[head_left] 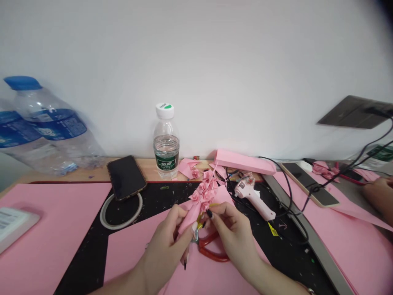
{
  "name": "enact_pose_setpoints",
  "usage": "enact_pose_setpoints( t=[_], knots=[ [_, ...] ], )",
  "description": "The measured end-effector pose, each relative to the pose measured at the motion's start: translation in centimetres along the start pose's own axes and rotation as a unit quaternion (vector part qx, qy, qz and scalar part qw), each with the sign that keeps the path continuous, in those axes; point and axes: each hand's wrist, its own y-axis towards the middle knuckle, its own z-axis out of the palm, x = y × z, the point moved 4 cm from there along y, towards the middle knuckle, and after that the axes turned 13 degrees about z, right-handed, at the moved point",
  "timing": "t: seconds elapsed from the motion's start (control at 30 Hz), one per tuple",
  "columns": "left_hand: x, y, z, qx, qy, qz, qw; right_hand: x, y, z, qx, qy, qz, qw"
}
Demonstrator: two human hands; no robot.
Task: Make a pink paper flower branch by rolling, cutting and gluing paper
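A bunch of folded pink paper flowers (205, 191) is held up in front of me. My left hand (172, 237) pinches its pink paper lower part between thumb and fingers. My right hand (231, 229) is closed at the bunch's lower right side, thumb and forefinger together; a thin yellow-green strip shows by the fingertips, though I cannot tell exactly what they grip. Beneath my hands, red-handled scissors (215, 256) lie on pink paper sheets (129, 250), their blades partly hidden.
Right of the flowers lies a pale pink glue gun (253, 198) among black cables (288, 180). A water bottle (166, 143) stands by the wall. A dark phone (126, 177) rests on a roll of tape (106, 217). Another person's hand (379, 194) is at the far right.
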Motion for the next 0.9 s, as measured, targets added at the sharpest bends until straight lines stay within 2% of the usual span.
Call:
enact_pose_setpoints(
  t=[0.5,0.73,0.9],
  knots=[
    [0.33,-0.10,-0.18,-0.005,-0.016,0.012,1.000,-0.19,-0.18,-0.22,-0.004,0.017,-0.008,1.000],
    [0.54,-0.15,-0.27,-0.008,-0.031,0.015,0.999,0.16,-0.60,0.29,0.029,0.038,0.012,0.999],
    [0.58,-0.13,-0.26,-0.012,-0.021,0.016,1.000,0.17,-0.60,-0.12,0.003,0.031,-0.017,0.999]
  ],
)
